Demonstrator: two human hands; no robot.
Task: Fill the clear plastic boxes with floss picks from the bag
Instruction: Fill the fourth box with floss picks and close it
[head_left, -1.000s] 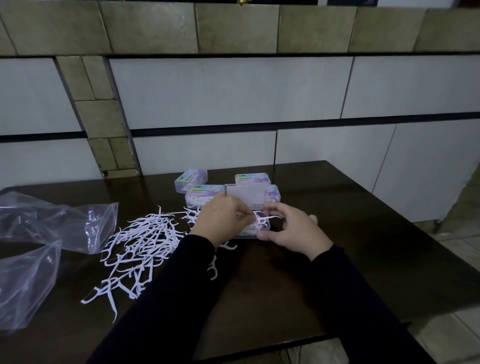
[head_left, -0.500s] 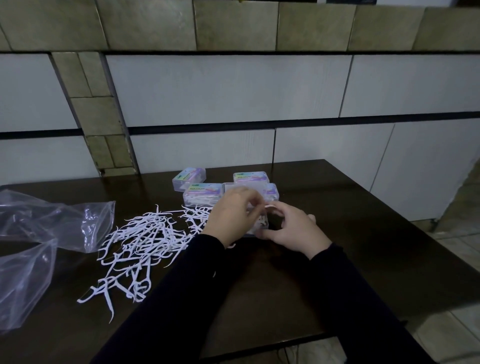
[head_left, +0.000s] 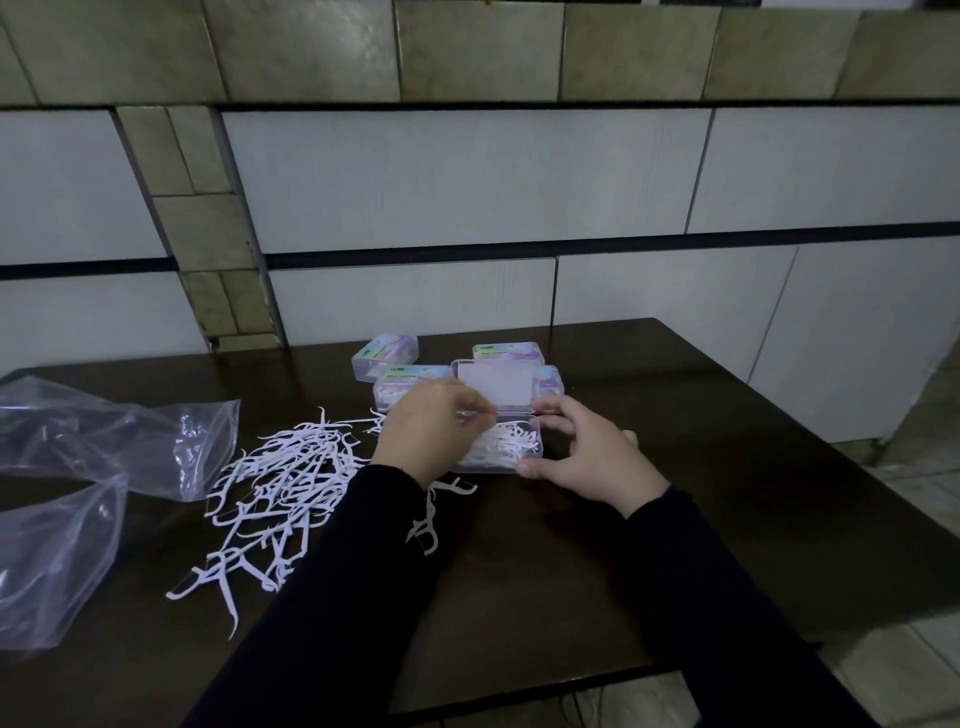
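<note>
I am seeing the open box (head_left: 501, 447) lying on the dark tabletop (head_left: 727, 467) right in front of me, its clear lid (head_left: 493, 387) standing up at the back and white floss picks (head_left: 506, 441) lying inside. My right hand (head_left: 587, 452) is curling around the box's right end, thumb at the near corner and fingers at the far edge. My left hand (head_left: 434, 431) is resting over the box's left end with fingers bent down; I cannot tell whether it is pinching a pick.

Just behind the lid, four closed boxes (head_left: 385, 356) with pale colourful labels are sitting in a cluster. To the left, a loose pile of picks (head_left: 280, 483) is spreading across the wood, a few lying apart near my left sleeve (head_left: 332, 571). Further left, the crumpled clear bag (head_left: 104, 441) is lying open at the table's edge.

The tabletop is standing against a wall (head_left: 467, 182) of pale panels with dark bands and greenish tiles above. Light floor tiles (head_left: 924, 478) are showing on the right.
</note>
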